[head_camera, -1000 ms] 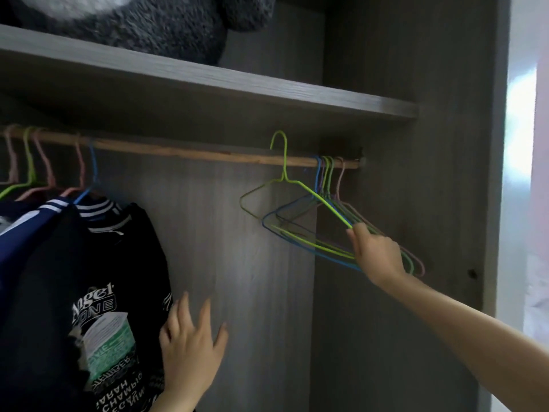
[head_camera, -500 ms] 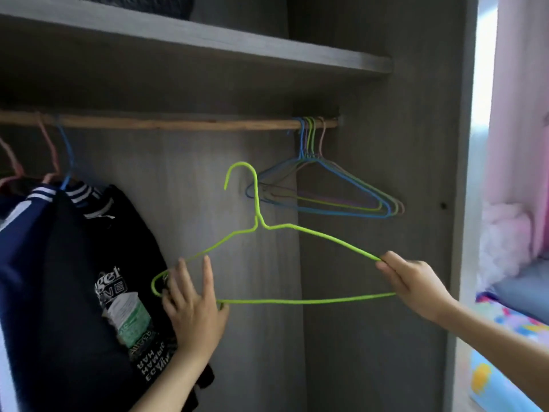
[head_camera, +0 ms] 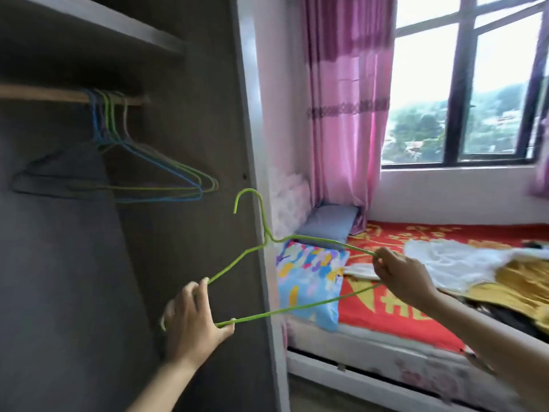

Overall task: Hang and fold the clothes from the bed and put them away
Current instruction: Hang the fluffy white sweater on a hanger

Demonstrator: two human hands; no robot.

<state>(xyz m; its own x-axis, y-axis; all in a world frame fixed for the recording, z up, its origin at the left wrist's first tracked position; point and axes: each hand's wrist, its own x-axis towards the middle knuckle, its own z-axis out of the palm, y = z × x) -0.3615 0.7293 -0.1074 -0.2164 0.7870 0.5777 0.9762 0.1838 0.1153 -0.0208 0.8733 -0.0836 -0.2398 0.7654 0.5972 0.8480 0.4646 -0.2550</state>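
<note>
Gripped at both ends, a thin green wire hanger (head_camera: 297,306) is held in the air with its hook up, just in front of the wardrobe's right edge. To the left, inside the dark wood-grain wardrobe (head_camera: 184,144), a round wooden rail (head_camera: 44,95) carries a bunch of spare wire hangers (head_camera: 102,120) in blue, green and a pale colour, their hooks crowded together. Nearer, the left hand (head_camera: 190,319) has its grip closed round the hanger's rounded left corner, thumb on the bottom wire. The right hand (head_camera: 401,281) pinches the opposite corner in a tight grip above the bed (head_camera: 386,316). A red blanket with yellow print covers the bed. A blue patterned pillow (head_camera: 309,281) leans at its left end, and a crumpled white garment (head_camera: 451,263) and a yellow garment (head_camera: 511,281) lie further right.
</note>
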